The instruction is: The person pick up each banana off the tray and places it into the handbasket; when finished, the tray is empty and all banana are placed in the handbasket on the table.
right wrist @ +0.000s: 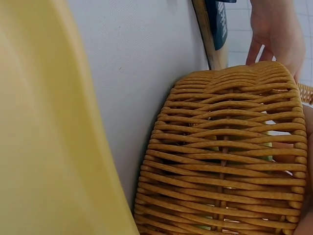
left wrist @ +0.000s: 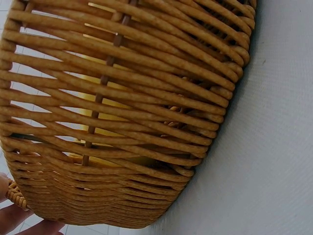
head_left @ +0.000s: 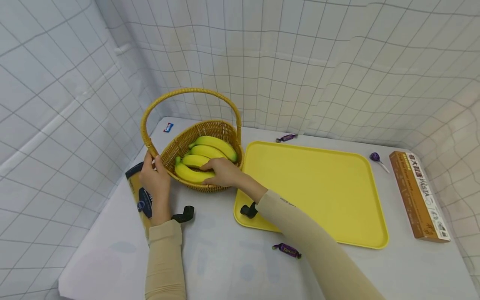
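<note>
My left hand (head_left: 154, 177) grips the basket (head_left: 219, 126) where handle meets rim, steadying it on the tabletop (head_left: 225, 254). My right hand (head_left: 223, 171) curls over the bananas (head_left: 210, 149) inside, beside the tray (head_left: 318, 187).

The basket (head_left: 210, 137) is woven wicker, rough and matt, and the bananas (head_left: 202, 160) in it look smooth with a slight sheen. The tray (head_left: 318, 187) is smooth matt plastic, the tablecloth (head_left: 225, 266) a finely textured matt sheet. The pasta box (head_left: 418, 196) is cardboard, the candies (head_left: 286, 250) shiny foil-wrapped.
</note>
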Available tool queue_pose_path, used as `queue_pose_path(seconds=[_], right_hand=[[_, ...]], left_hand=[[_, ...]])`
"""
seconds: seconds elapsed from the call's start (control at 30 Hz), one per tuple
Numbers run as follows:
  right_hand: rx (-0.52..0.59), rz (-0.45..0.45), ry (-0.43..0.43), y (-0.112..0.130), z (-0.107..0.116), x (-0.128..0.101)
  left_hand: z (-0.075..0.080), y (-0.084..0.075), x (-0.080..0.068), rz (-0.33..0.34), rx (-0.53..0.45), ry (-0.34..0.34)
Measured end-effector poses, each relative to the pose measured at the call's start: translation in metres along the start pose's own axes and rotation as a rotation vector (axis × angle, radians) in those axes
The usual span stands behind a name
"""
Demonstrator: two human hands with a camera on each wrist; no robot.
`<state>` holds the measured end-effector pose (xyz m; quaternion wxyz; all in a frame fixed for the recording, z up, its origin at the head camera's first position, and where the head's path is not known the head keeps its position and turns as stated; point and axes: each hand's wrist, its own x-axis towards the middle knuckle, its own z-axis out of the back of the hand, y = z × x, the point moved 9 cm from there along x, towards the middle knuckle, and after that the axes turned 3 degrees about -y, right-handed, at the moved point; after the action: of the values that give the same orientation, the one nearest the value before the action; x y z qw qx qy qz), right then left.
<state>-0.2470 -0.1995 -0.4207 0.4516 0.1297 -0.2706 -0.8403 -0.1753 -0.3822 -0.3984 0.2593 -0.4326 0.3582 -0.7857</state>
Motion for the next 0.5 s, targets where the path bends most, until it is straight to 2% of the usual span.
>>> queue_pose_path(seconds=[0.3,0.5], right_hand=[[0.179,-0.059,-0.101,-0.008,0.024,-0.014],[0.214,-0.029,-0.184,-0.006,0.049,-0.037]], left_hand=[[-0.002,0.000,0.002,-0.003,-0.029,0.004],[0.010,0.006,0.005,0.043,0.012,0.000]])
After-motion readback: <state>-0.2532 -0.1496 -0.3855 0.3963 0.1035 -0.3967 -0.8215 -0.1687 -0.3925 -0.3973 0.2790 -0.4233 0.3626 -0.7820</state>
